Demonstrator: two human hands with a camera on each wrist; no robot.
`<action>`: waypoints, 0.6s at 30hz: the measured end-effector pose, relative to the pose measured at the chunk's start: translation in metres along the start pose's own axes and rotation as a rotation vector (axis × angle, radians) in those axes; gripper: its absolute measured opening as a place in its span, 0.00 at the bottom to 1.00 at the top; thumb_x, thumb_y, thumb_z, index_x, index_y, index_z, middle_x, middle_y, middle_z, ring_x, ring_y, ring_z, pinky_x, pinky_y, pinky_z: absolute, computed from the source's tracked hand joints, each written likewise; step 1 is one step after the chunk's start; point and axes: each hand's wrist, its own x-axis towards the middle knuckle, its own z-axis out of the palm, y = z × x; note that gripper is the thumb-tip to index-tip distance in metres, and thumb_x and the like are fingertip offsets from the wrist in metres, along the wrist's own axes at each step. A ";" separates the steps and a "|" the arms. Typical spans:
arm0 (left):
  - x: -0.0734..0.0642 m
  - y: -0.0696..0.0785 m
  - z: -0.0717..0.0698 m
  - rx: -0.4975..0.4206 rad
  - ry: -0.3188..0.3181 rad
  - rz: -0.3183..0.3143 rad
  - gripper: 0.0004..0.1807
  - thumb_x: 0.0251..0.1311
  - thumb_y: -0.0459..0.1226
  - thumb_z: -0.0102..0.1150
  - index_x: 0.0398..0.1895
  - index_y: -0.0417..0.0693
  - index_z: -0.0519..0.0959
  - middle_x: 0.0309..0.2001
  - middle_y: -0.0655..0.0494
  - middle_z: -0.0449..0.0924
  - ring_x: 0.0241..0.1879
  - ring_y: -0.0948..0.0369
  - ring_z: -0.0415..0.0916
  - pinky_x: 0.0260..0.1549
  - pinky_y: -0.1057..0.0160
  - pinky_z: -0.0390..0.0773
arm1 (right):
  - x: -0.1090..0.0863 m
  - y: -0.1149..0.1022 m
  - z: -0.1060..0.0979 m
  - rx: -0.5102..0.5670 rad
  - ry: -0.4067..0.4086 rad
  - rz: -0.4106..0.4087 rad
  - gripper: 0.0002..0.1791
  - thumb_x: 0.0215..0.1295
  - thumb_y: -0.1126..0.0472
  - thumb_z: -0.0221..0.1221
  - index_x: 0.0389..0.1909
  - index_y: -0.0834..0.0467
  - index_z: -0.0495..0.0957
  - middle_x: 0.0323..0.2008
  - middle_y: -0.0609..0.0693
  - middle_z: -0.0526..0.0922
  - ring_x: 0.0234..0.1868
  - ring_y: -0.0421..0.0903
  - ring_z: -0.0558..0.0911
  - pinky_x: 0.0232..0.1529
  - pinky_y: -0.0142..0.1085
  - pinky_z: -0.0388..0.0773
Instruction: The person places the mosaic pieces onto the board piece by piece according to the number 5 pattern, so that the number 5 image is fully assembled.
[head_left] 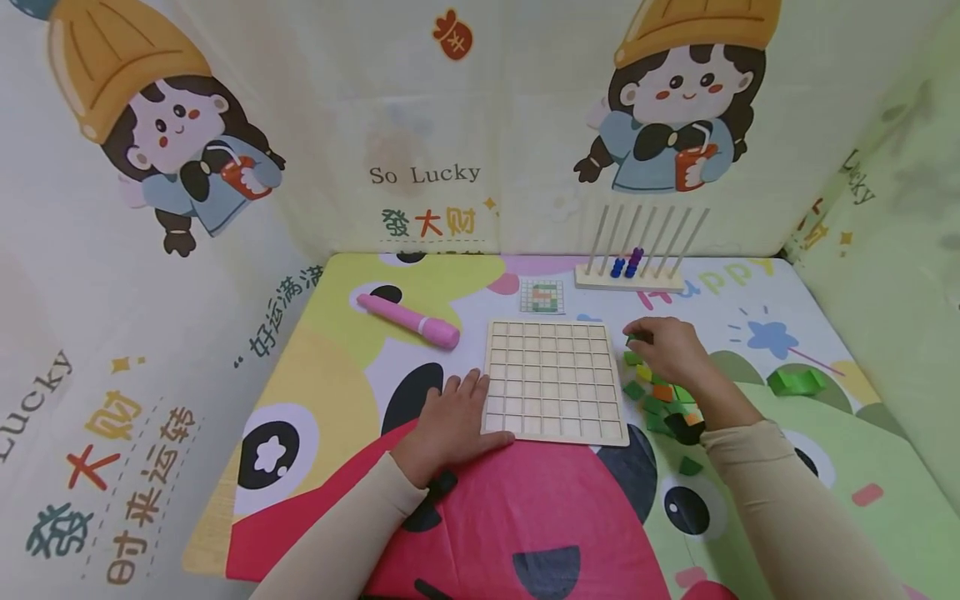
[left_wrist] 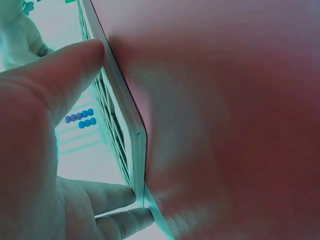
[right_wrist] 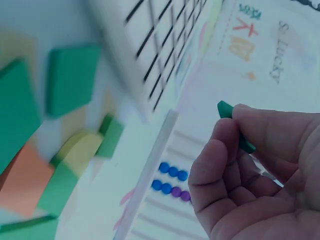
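A pale wooden grid board [head_left: 553,380] lies flat on the colourful mat [head_left: 315,392]. My left hand [head_left: 450,425] rests flat against the board's left edge [left_wrist: 127,125], fingers [left_wrist: 75,60] straight and touching it. My right hand [head_left: 663,346] hovers over a pile of small green, yellow and orange tiles [head_left: 660,400] just right of the board. It pinches one green tile [right_wrist: 235,125] between thumb and fingertips [right_wrist: 220,155]. Loose tiles [right_wrist: 70,80] lie below that hand in the right wrist view.
A pink marker [head_left: 408,321] lies left of the board. A small pattern card [head_left: 542,296] sits behind it. A wooden peg rack with blue and purple beads [head_left: 633,262] stands at the back. A green block [head_left: 797,382] lies at the far right. Printed fabric walls enclose the mat.
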 end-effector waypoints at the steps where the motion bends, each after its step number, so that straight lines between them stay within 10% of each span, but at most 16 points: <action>1: 0.000 0.000 0.000 -0.004 0.000 -0.001 0.59 0.57 0.73 0.57 0.82 0.47 0.57 0.80 0.48 0.59 0.75 0.45 0.60 0.63 0.38 0.69 | 0.001 -0.005 0.000 0.008 -0.001 -0.016 0.17 0.76 0.63 0.57 0.59 0.66 0.80 0.50 0.65 0.86 0.50 0.61 0.84 0.52 0.57 0.80; 18: 0.000 0.001 -0.004 -0.005 -0.013 0.000 0.58 0.56 0.73 0.58 0.82 0.48 0.58 0.80 0.48 0.59 0.75 0.45 0.60 0.63 0.38 0.69 | 0.030 -0.045 0.024 0.141 -0.060 -0.084 0.15 0.76 0.63 0.58 0.58 0.64 0.80 0.45 0.59 0.86 0.42 0.53 0.88 0.40 0.44 0.83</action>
